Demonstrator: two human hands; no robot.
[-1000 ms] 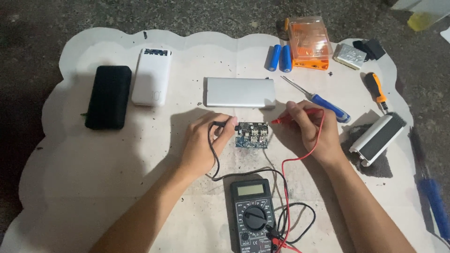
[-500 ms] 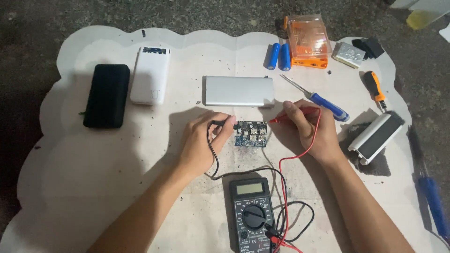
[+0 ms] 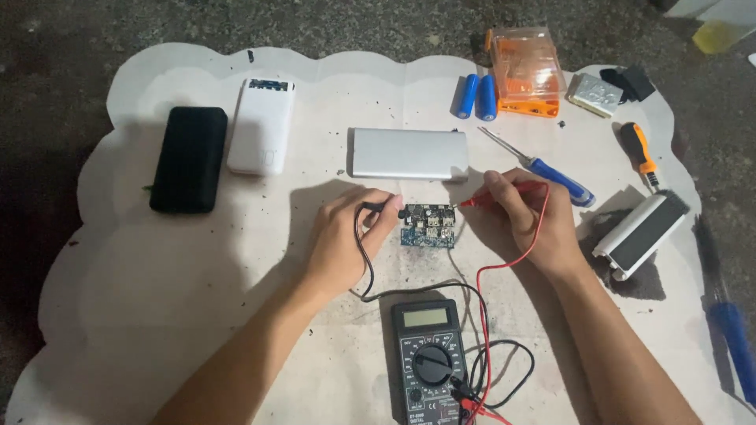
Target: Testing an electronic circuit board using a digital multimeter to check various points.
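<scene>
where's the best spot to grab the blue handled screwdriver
Probably by its blue handle, coming from above: the screwdriver lies flat, the handle is its thick end, and the thin metal shaft points away up-left. The right hand lies just beside the handle.

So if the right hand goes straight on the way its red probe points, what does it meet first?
The right hand points its red probe leftward, so it would probably first meet the small circuit board; the tip already looks at its edge.

Both forearms are bare from the bottom edge of the view to the wrists, with no sleeve, watch or ring showing. The left hand [image 3: 340, 244] and right hand [image 3: 534, 224] are ungloved, with short nails.
</scene>
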